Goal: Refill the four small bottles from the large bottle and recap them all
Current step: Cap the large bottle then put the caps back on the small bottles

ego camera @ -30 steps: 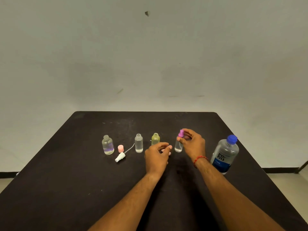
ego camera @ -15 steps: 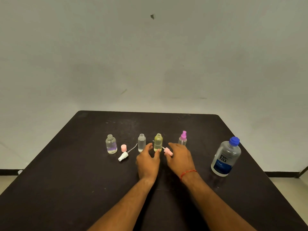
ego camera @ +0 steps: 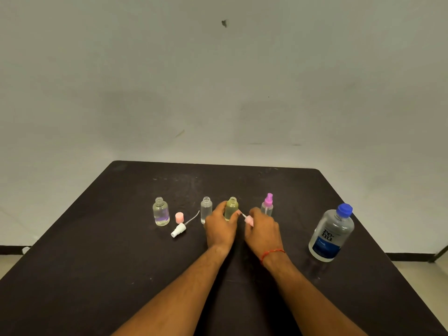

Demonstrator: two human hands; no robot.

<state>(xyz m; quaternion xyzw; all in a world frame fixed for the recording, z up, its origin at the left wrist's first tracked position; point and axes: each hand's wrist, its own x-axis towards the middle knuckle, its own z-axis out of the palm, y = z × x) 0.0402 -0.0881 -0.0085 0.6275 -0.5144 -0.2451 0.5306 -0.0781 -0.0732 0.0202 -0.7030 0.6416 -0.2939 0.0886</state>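
Since a second ago the right hand [ego camera: 263,230] has been pulled off the purple-capped bottle [ego camera: 267,207], which is left standing capped at about 1 o'clock from the hands, and a pink sprayer cap [ego camera: 248,219] has been picked up instead. It's pinched in the right fingers with its thin dip tube aimed at 11 o'clock toward the open neck of the yellowish bottle [ego camera: 231,209]. That bottle is gripped around its lower body by the left hand [ego camera: 220,226], probably so it stays put while the tube is threaded in.

Over at 10 o'clock, the clear bottle [ego camera: 206,209] and the wider bottle [ego camera: 161,212] are left uncapped, with a white sprayer [ego camera: 179,230] and a small pink cap [ego camera: 179,217] lying on the table [ego camera: 72,275] between them, presumably waiting their turn. The large bottle [ego camera: 331,235] is parked at 3 o'clock, blue cap on, well out of the way.
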